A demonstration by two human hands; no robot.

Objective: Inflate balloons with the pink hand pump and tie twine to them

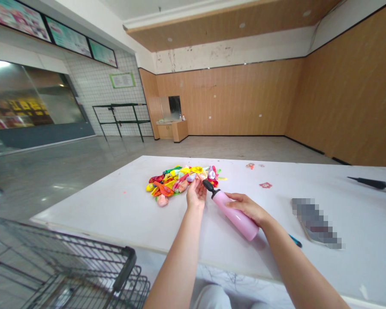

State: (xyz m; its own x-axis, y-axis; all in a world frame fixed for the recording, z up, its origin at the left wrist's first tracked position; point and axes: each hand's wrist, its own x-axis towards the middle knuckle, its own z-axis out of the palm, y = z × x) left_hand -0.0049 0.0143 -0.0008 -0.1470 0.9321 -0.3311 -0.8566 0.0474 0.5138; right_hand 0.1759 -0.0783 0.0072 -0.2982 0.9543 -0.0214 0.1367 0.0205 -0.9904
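Room: bare hall with wood-panelled walls; a white table [116, 206] carries everything.
Right hand [249, 208]: wrapped over the barrel of a pink plastic hand pump [234, 216] lying slanted on the table.
Pump axis: near right to far left, with the black nozzle [208, 186] aimed at the left hand [196, 195].
Left hand: just beside the nozzle tip, at the near edge of a pile of limp coloured rubber balloons [167, 182], fingers curled.
Hidden: I cannot tell whether those fingers pinch a balloon.

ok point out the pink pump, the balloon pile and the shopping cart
pink pump [239, 222], head view, bare stretch of the pink barrel
balloon pile [172, 182], head view, middle of the heap
shopping cart [126, 264], head view, black bar at its right end
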